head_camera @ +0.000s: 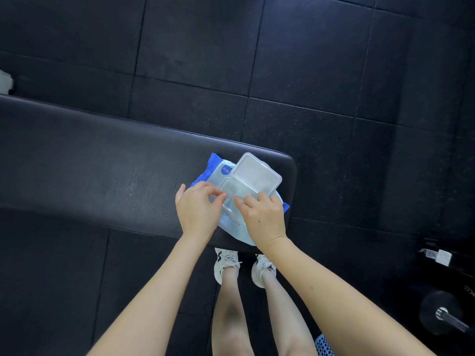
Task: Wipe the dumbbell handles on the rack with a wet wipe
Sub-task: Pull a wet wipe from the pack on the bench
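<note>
Left hand, right hand, fingers bent

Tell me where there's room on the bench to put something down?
The long bare stretch of bench left of the wipes pack is free. The right end is crowded: the pack, its open lid, the left hand and the right hand are there.

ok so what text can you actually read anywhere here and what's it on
"80抽": in the blue circle on the wet wipe pack.
"KG": sideways on a black weight at the right edge, cut off by the frame.
Fine print on the pack's front: too small to read.
White labels on the dark gear at right: blurred, unreadable.
</note>
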Demonstrator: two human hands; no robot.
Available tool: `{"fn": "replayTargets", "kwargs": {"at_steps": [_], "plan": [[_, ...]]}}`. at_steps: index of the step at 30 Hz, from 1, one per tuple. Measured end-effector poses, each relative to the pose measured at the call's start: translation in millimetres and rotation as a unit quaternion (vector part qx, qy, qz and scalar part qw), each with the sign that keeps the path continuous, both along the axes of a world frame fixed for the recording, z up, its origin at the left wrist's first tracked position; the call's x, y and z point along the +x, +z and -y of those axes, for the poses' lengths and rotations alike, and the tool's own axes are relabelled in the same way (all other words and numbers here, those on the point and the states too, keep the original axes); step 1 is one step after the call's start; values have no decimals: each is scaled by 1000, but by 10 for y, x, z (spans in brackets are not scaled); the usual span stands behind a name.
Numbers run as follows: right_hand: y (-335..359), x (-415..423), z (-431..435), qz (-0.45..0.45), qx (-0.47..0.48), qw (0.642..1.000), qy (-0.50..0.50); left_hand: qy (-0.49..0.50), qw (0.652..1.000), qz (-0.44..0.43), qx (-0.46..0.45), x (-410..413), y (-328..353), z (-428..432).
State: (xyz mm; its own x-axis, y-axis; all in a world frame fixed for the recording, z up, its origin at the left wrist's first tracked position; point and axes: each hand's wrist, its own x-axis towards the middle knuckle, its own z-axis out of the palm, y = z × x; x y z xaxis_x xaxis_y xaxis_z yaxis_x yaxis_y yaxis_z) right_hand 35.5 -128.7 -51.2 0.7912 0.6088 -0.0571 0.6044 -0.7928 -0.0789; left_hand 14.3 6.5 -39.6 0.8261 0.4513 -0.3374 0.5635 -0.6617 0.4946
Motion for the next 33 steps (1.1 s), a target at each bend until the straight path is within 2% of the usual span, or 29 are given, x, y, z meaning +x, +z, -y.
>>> {"fn": "replayTargets", "kwargs": {"at_steps": [7, 15, 17, 19, 21, 23, 26, 28, 29, 30, 33], "plan": [[106, -17, -251, 28, -64, 997, 8, -3, 1000, 6, -6, -44, -7, 16], [60, 73, -235, 25, -55, 998, 20, 16, 1000, -2, -27, -40, 53, -7], [25, 92, -196, -29, -41, 999, 2, 24, 999, -5, -35, -33, 64, -19], [53, 69, -195, -107, 13, 992, -71, 31, 999, -9, -39, -27, 68, -28], [112, 42, -219, -204, 84, 955, -199, 41, 998, -12, -46, -21, 72, -36], [176, 66, -218, -349, 146, 873, -309, 53, 997, -15, -53, -4, 76, -45], [337, 161, -108, -508, 281, 739, -343, 57, 996, -27, -60, 20, 77, -63], [423, 202, 12, -543, 310, 700, -345, 60, 995, -32, -70, 29, 83, -66], [447, 202, 63, -543, 311, 702, -339, 60, 995, -33, -71, 31, 86, -62], [459, 195, 104, -518, 306, 728, -328, 59, 995, -34, -70, 30, 92, -56], [386, 151, 122, -350, 219, 870, -268, 53, 996, -36, -62, 20, 110, -36]]}}
